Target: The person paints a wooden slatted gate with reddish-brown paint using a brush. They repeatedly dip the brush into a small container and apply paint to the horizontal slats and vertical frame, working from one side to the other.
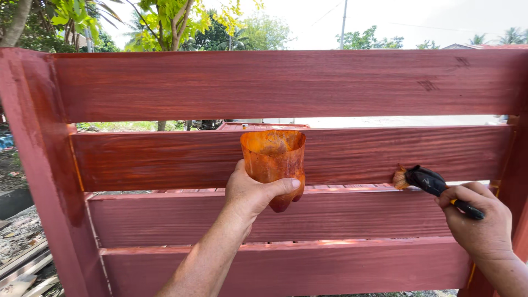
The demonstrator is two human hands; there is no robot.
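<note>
Sunlit trees and pale sky sit behind the red-stained slatted fence point(286, 82), and both hands are up against it. Left hand point(253, 192) is wrapped around a cut-off plastic bottle cup point(273, 157) stained orange, held before the fence's second slat. Right hand point(477, 220) grips a black-handled brush point(434, 184), bristles touching that same slat, well right of the cup.

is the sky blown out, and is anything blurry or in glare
Head view: sky washed out white; fence slats evenly lit and sharp, wet sheen only; left hand with cut bottle cup and right hand with brush in focus; edges bow slightly.
</note>
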